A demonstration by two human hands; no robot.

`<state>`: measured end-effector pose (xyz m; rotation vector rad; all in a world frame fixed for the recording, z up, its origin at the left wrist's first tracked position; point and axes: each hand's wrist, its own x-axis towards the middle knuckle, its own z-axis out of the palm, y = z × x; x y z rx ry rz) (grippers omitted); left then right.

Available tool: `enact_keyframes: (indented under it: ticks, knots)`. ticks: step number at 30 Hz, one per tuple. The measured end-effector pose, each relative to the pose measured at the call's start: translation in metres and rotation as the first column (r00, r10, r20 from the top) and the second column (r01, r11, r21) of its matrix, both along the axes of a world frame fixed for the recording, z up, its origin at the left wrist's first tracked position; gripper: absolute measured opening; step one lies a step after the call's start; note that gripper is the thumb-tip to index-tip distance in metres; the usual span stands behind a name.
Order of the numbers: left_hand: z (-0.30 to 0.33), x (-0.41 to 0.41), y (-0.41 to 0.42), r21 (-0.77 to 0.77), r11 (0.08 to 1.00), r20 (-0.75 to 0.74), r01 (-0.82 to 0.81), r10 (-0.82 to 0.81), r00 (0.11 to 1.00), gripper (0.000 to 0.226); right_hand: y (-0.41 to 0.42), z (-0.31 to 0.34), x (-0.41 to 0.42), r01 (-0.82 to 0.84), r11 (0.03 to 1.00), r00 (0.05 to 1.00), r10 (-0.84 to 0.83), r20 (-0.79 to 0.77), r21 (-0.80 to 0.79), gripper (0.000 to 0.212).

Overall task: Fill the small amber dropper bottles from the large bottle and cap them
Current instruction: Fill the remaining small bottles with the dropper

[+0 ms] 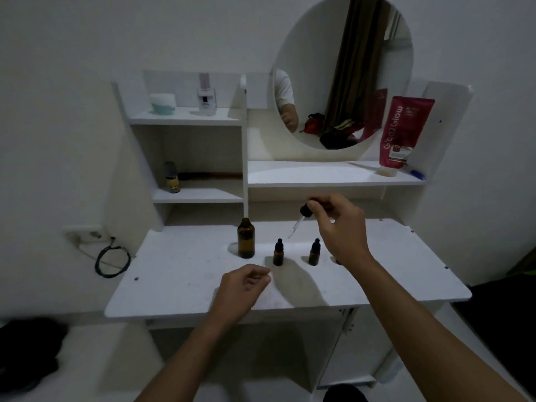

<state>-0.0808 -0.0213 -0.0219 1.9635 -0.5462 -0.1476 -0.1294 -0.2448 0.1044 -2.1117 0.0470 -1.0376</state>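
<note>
Over the white worktop [185, 274], the right hand [340, 227] is pinching a dropper [301, 217] by its black bulb, thumb and fingertips closed on the top, and the glass pipette is hanging tilted down toward 7 o'clock, its tip in the air above the bottles and touching nothing. The left hand [243, 285] is sitting low near the front edge at about 6 o'clock, fingers loosely curled in and gripping nothing as far as I can see.

Standing upright at around 11 o'clock from that left hand is the large amber bottle [246, 239], and its neck is looking open with no cap on. Just at 3 o'clock of it a small amber dropper bottle [278, 253] is standing with its black cap on, and a second small bottle [314, 252] is standing further along at 3 o'clock, also capped, right beside the right wrist. Something dark is peeking out behind that wrist, can't tell what.

Up at 12 o'clock a round mirror [343, 39] is hanging over the shelves, and a red tube [401, 132] is leaning at 2 o'clock.
</note>
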Motion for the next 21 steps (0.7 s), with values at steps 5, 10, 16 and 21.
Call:
enact_keyframes:
  ticks: [5, 10, 16, 21]
  knots:
    - [0.009, 0.021, 0.031, -0.068, 0.975, -0.008, -0.210, 0.210, 0.978, 0.014, 0.033, 0.002, 0.026, -0.057, 0.997, 0.998, 0.058, -0.007, 0.052, 0.014]
    - [0.003, 0.047, 0.026, -0.093, 0.952, 0.001, -0.291, 0.292, 0.956, 0.056, 0.054, 0.006, 0.052, -0.112, 0.991, 0.993, 0.113, -0.010, 0.076, 0.016]
    - [-0.003, 0.065, 0.007, -0.095, 0.965, -0.030, -0.243, 0.241, 0.970, 0.074, 0.063, 0.010, 0.076, -0.114, 0.992, 0.993, 0.114, 0.003, 0.057, 0.017]
    - [-0.007, 0.075, 0.002, -0.040, 0.968, 0.043, -0.247, 0.249, 0.968, 0.052, 0.062, 0.001, 0.087, -0.124, 0.992, 0.992, 0.124, -0.008, 0.012, 0.017]
